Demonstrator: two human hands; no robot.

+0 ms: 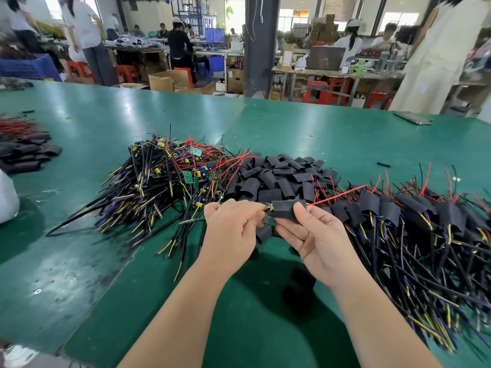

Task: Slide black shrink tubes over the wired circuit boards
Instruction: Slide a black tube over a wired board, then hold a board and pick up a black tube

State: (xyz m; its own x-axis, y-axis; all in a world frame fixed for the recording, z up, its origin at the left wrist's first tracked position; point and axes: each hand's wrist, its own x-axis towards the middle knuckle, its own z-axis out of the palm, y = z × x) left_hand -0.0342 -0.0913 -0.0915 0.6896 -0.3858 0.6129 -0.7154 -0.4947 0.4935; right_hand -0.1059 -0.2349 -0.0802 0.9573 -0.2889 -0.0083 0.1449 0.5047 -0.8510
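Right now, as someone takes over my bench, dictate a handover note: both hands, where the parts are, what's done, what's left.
Right hand holds a black shrink tube; left hand pinches a wired board at its mouth; a red wire pokes out the far end.
Bare boards piled left, loose tubes centre, sleeved boards right.
Done: the right pile. Left: finish this one, then the left pile.

**Operator body: bare hands, bare forearms**

Left hand (231, 229) and right hand (316, 240) are both bare. The left forearm (180, 309) comes into frame from 7 o'clock and the right forearm (377, 320) from 5 o'clock. Both are bare from wrist to frame edge, slim, with narrow wrists. The right thumbnail (298, 206) is short, rounded and plain. Left-hand nails can't be made out. The wide-angle lens stretches both forearms toward 6 o'clock.
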